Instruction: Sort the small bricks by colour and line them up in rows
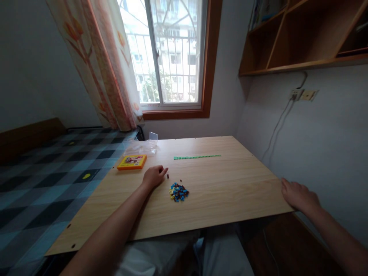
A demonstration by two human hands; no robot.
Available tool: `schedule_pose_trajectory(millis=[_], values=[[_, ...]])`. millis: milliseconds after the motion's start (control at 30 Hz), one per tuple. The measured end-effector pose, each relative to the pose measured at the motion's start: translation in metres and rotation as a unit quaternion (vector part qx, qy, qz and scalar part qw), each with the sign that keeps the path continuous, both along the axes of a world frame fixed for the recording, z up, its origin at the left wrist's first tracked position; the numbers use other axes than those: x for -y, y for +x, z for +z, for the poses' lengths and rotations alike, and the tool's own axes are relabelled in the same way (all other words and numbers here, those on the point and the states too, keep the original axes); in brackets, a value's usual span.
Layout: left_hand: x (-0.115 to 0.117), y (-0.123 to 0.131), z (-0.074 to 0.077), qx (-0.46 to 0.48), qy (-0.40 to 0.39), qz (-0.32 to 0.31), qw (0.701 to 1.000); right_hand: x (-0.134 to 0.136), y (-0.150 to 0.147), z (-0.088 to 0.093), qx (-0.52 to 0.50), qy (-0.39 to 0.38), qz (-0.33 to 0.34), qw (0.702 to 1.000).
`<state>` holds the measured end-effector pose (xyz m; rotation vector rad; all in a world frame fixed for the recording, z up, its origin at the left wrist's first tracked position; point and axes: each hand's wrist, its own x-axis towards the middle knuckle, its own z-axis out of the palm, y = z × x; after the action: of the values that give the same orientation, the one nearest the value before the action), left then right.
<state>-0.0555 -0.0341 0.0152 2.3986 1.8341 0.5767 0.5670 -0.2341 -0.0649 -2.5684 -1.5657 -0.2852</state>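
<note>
At frame centre the left hand (153, 176) is rested loosely curled, nothing seen held, beside a loose dark piece (168, 176). The pile of coloured pieces (178, 192) lies lower right of it. The right hand (299, 195) is laid flat on the board (230, 184) edge. Picking of pieces is judged in hand; a fine fingertip pinch is called for.

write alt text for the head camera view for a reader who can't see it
A person's left hand rests loosely curled on a pale wooden board beside a small pile of coloured pieces, while the right hand lies on the board's right edge. Farther back are a straight green row, a yellow box and a window.
</note>
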Motion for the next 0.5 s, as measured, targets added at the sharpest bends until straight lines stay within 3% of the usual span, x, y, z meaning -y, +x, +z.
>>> schedule_pose_trajectory(millis=[200, 500], values=[[0.002, 0.001, 0.001, -0.014, 0.004, 0.009, 1.000, -0.010, -0.074, 0.008, 0.096, 0.050, 0.106, 0.988], [0.004, -0.001, 0.000, -0.014, 0.004, 0.018, 1.000, -0.037, -0.151, 0.013, 0.053, 0.132, 0.297, 0.944]])
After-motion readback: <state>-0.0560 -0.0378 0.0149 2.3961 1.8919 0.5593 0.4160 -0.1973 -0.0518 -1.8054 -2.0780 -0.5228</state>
